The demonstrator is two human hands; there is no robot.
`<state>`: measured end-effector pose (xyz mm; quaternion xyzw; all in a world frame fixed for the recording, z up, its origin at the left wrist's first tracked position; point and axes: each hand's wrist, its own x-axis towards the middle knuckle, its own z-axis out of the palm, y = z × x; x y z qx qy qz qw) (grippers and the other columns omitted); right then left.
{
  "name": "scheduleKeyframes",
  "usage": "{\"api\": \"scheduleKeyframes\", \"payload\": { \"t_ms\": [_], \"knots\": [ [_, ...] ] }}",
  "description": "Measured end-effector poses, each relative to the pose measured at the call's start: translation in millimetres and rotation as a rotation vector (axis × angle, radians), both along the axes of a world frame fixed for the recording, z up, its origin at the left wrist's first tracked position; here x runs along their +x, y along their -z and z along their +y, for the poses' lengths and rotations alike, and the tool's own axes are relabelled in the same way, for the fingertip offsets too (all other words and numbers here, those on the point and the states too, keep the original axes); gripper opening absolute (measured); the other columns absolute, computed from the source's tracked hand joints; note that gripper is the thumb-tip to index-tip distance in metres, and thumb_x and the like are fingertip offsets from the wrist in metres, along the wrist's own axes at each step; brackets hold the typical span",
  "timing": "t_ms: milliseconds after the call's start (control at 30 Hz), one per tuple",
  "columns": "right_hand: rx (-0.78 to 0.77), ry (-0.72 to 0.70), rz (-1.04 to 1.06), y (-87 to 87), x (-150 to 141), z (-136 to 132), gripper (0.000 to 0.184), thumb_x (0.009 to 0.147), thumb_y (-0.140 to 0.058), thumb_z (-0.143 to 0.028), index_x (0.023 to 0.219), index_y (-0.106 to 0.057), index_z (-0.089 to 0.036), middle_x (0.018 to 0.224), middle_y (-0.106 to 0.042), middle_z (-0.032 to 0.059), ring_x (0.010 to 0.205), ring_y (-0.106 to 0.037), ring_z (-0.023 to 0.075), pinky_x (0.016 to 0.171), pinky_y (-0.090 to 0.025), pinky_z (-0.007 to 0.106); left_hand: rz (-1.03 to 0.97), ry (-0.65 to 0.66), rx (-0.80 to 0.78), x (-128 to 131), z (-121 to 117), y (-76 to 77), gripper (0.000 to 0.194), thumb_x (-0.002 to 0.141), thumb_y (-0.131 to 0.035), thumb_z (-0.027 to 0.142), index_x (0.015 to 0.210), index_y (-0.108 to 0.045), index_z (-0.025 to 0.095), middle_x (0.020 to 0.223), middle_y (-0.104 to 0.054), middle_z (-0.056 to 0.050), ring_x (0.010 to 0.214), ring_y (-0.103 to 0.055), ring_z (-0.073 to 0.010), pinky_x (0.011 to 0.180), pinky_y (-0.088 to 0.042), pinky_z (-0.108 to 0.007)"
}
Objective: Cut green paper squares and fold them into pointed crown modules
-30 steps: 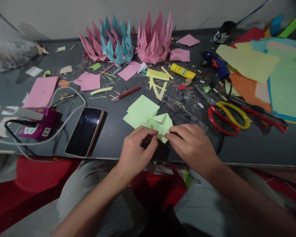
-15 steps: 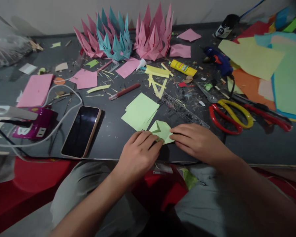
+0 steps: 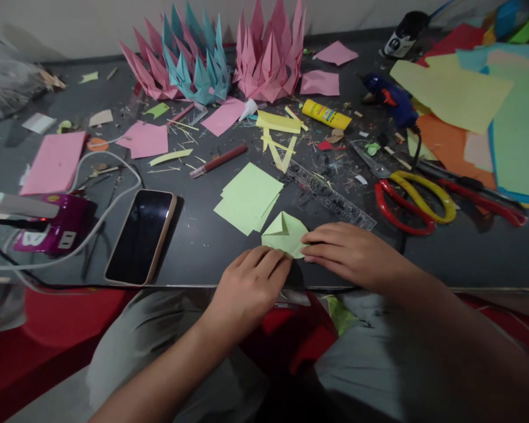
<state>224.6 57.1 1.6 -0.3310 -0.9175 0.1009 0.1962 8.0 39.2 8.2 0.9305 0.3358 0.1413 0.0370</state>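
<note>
Near the desk's [image 3: 194, 258] front edge lies the green paper [image 3: 286, 232], its peak pointing to 12 o'clock, toward the wall [image 3: 83, 29]; its near rim is covered, so I can't tell its long axis. At its 7 o'clock, the left hand [image 3: 252, 283] bunches fingers on that rim; at 3, the right hand [image 3: 350, 254] touches it, fingers together. Whether either pinches, I can't tell. Green sheets [image 3: 250, 194] lie nearby at 10.
</note>
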Motion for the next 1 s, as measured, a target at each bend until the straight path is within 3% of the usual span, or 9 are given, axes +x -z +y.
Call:
{"api": "scheduleKeyframes", "payload": {
  "t_ms": [200, 367, 567, 1000],
  "knots": [
    [-0.270, 0.146, 0.145, 0.1, -5.8, 3.6, 0.015, 0.086, -0.052, -0.020, 0.083, -0.067, -0.020, 0.090, -0.067, 0.0037, 0.086, -0.060, 0.0154, 0.079, -0.048, 0.030, -0.041, -0.023, 0.037, 3.0, 2.3, 3.2, 0.019, 0.085, -0.050, 0.014, 0.099, -0.062, 0.016, 0.090, -0.066, -0.004, 0.081, -0.059, -0.0175, 0.066, -0.050, -0.029],
    [-0.421, 0.287, 0.216, -3.3, -10.1, 7.5, 0.005, 0.080, -0.060, -0.021, 0.078, -0.064, -0.021, 0.084, -0.064, 0.0019, 0.077, -0.060, 0.0137, 0.070, -0.047, 0.026, -0.251, -0.184, -0.157, 12.4, 10.9, 8.7, 0.014, 0.084, -0.056, 0.025, 0.075, -0.065, 0.017, 0.078, -0.065, -0.002, 0.073, -0.056, -0.0160, 0.067, -0.047, -0.031],
    [-0.472, 0.313, 0.203, -4.7, -8.9, 10.4, 0.007, 0.080, -0.060, -0.021, 0.075, -0.064, -0.020, 0.080, -0.062, 0.0008, 0.073, -0.058, 0.0121, 0.066, -0.043, 0.024, -0.324, -0.274, -0.413, 17.8, 17.6, 5.5, 0.007, 0.079, -0.063, 0.024, 0.076, -0.067, 0.019, 0.077, -0.063, -0.001, 0.075, -0.056, -0.0163, 0.069, -0.043, -0.033],
    [-0.423, 0.363, 0.192, -2.6, -13.9, 11.8, 0.007, 0.077, -0.061, -0.019, 0.071, -0.064, -0.020, 0.073, -0.061, -0.0001, 0.063, -0.057, 0.0110, 0.057, -0.042, 0.023, -0.376, -0.308, -0.473, 16.8, 17.5, 6.4, 0.005, 0.077, -0.065, 0.020, 0.076, -0.069, 0.021, 0.075, -0.064, 0.000, 0.074, -0.057, -0.0161, 0.068, -0.043, -0.034]
  ]
}}
